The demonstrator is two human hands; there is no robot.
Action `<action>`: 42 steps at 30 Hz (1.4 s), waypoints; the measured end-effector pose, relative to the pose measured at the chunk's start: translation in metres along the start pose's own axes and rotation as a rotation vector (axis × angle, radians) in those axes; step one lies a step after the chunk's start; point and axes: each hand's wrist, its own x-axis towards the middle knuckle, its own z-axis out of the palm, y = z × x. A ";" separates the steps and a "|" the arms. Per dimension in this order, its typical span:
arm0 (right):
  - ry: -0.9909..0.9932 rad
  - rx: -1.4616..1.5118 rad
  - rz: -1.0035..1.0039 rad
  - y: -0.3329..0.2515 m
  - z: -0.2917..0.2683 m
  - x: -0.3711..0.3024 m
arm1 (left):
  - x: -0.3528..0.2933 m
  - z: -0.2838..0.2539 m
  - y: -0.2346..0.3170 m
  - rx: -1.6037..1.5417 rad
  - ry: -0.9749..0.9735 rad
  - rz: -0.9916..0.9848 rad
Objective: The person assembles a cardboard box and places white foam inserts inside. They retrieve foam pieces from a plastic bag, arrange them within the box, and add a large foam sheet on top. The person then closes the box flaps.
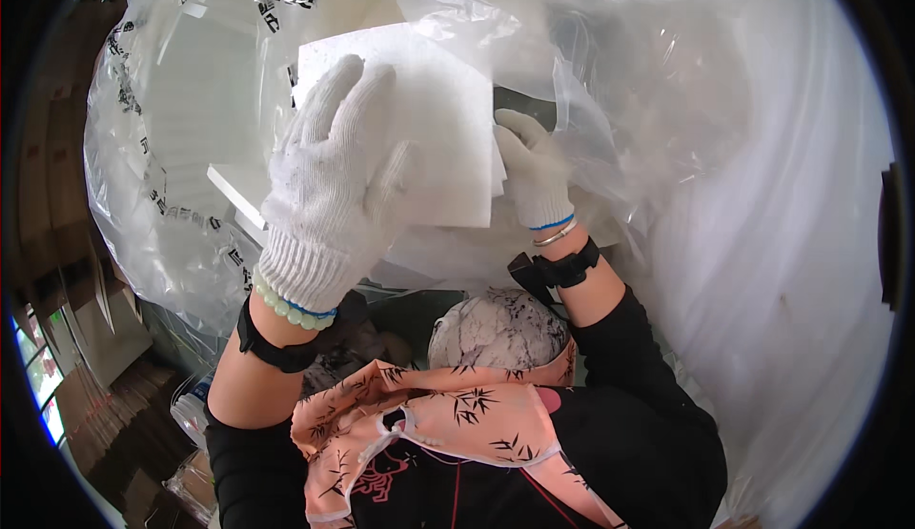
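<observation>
A white, flat, foam-like sheet [443, 138] is tilted up in front of me, with the corner of another white piece showing behind its lower right edge. My left hand [329, 162], in a white knitted glove, lies on the sheet's face with fingers stretched out and apart. At the sheet's right edge, my right hand [536, 169] wears a similar glove with a blue cuff edge. Its fingers are bent and closed on that edge; the thumb side is partly hidden. A narrow white strip-like piece [236, 195] sticks out left of my left wrist.
Crumpled clear plastic film [157, 148] with dark printing surrounds the left and far side. More cloudy film [658, 119] lies at the right, beside a large milky plastic mass [801, 272]. Stacked brown cardboard [119, 405] stands at the lower left.
</observation>
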 end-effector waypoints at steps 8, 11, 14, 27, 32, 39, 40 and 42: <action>-0.366 -0.378 0.215 0.011 0.032 0.004 | -0.024 0.015 -0.052 0.101 -0.096 0.010; -0.540 -0.311 0.200 0.013 0.026 0.002 | -0.038 0.028 -0.063 0.191 -0.140 0.060; -0.507 -0.048 0.239 0.036 0.014 0.010 | -0.040 0.032 -0.065 0.167 -0.150 0.048; -0.162 -0.644 0.331 0.170 -0.020 0.096 | -0.042 0.034 -0.062 0.099 -0.116 -0.031; -0.194 -0.671 0.348 0.199 -0.025 0.090 | -0.043 0.033 -0.057 0.084 -0.105 -0.034; -0.199 -0.024 0.325 0.136 -0.064 0.056 | -0.047 0.000 -0.067 -0.204 -0.085 -0.135; -0.197 0.047 0.320 0.117 -0.074 0.046 | -0.046 -0.006 -0.069 -0.317 -0.087 -0.134; -0.176 0.122 0.297 0.080 -0.094 0.024 | -0.049 -0.012 -0.066 -0.570 -0.083 -0.222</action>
